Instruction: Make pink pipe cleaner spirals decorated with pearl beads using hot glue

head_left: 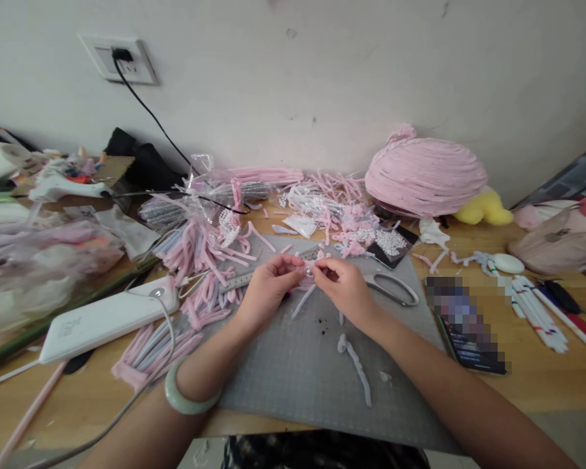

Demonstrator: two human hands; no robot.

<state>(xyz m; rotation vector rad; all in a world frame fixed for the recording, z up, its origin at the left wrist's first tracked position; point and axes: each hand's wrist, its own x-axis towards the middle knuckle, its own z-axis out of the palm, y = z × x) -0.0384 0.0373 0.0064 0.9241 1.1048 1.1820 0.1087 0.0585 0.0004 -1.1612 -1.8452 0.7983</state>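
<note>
Above the grey cutting mat [293, 378], my left hand [273, 281] and my right hand [344, 286] meet with fingertips pinched together. Between them is a small beaded piece [308, 270], pearly and shiny, with pink beside it; its exact form is too small to make out. A pale lilac pipe cleaner [303, 301] slants down just below the fingers; whether it joins the piece I cannot tell. Scissors [393, 288] lie partly behind my right hand. A steel ruler [237, 281] runs behind my left hand. Nearer me, a curled lilac pipe cleaner [356, 368] rests on the mat.
Pink and lilac pipe cleaners [200, 251] are heaped to the left, near a white power bank [110, 319] with a cable. Bead strings [390, 242] lie behind the mat. A large pink bundle [424, 172] stands against the wall. A phone [469, 326] and markers [540, 312] are at right.
</note>
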